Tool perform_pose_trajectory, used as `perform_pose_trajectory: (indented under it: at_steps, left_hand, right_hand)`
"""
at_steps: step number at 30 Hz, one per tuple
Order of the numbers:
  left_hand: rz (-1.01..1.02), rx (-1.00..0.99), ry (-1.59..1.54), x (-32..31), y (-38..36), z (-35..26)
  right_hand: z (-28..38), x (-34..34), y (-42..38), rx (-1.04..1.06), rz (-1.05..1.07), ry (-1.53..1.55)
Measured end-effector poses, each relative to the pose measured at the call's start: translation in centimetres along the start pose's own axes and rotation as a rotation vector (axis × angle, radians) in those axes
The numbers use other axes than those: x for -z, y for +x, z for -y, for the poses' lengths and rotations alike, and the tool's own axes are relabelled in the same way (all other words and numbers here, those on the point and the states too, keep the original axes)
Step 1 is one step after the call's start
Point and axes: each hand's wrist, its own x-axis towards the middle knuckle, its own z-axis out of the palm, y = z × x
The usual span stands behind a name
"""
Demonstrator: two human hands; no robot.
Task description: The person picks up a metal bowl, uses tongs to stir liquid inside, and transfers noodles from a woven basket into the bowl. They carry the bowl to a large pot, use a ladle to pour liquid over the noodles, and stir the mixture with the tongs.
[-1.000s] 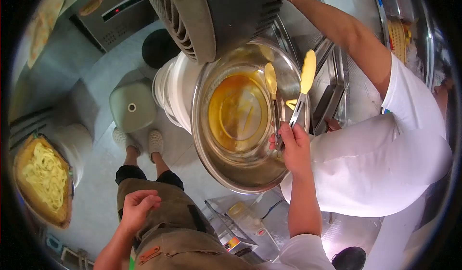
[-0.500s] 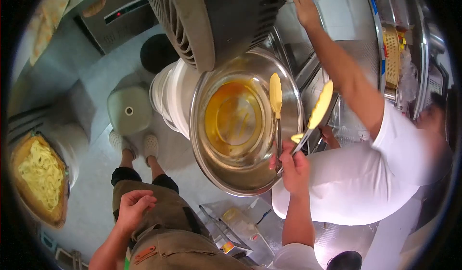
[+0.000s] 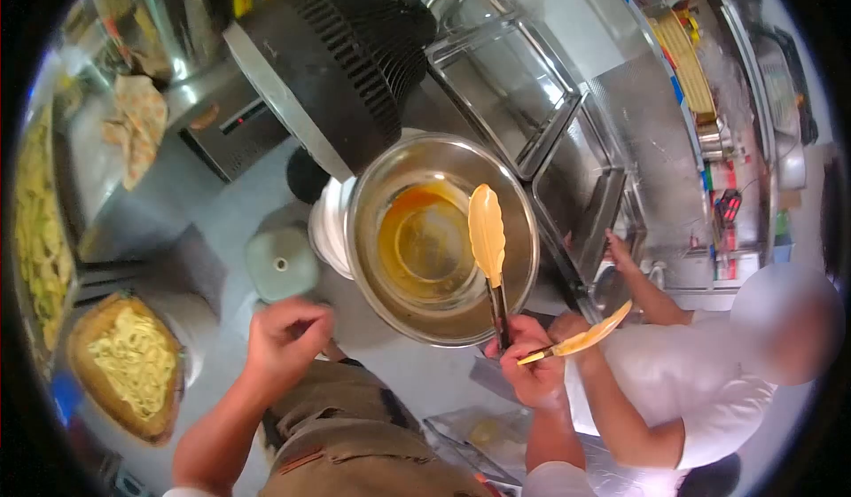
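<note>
My right hand (image 3: pixel 536 368) grips a pair of tongs (image 3: pixel 487 235) with yellow scalloped tips and dark metal arms. The tongs are spread wide: one tip stands over the rim side of a large steel bowl (image 3: pixel 372 306), the other points right, toward a co-worker. Orange-yellow liquid or residue (image 3: pixel 430 244) coats the bowl's bottom. My left hand (image 3: pixel 288 342) hovers in front of my brown apron (image 3: pixel 355 444), fingers curled in, with nothing visible in them.
A black fan (image 3: pixel 328 62) looms just behind the bowl. White buckets (image 3: pixel 330 231) are beside it. Noodles (image 3: pixel 133 364) fill a container at left. A co-worker in a white shirt (image 3: pixel 638 364) is close on my right, near a steel rack (image 3: pixel 523 160). A greenish stool (image 3: pixel 282 265) stands on the floor.
My view has shifted, showing more of the fan and the left side. My left hand has come up and forward. The tongs have turned and spread wider. The co-worker's outstretched arm has drawn back.
</note>
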Motion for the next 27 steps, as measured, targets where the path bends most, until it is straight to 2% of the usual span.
perform_pose_trajectory:
  at_steps: [2, 3, 6, 9, 14, 22, 27]
  left_hand:
    - [-0.008, -0.361, 0.253, -1.2, 1.8, -4.5]
    - [-0.017, -0.453, 0.281, -2.0, 2.5, -6.7]
    - [0.007, -0.641, 0.393, -4.6, 4.0, -12.2]
    - [0.075, -0.649, 0.527, -6.6, 4.8, -15.1]
    - [0.148, -0.77, 0.57, -9.4, 4.9, -16.2]
    - [0.176, -0.843, 0.734, -10.6, 4.7, -16.3]
    - [0.189, -0.753, 0.696, -10.6, 4.7, -16.1]
  right_hand:
    - [0.6, 0.5, -1.1, 0.036, 0.022, -0.119]
    - [0.9, 0.2, -1.5, -0.016, -0.028, -0.046]
    - [0.5, 0.4, -2.5, 0.062, -0.041, -0.265]
    - [1.3, 0.6, -3.1, 0.088, -0.02, -0.359]
    - [1.4, 1.1, -3.9, 0.161, -0.036, -0.519]
    - [2.0, 1.5, -4.5, 0.1, -0.009, -0.5]
    - [1.2, 1.7, -4.5, 0.154, -0.022, -0.485]
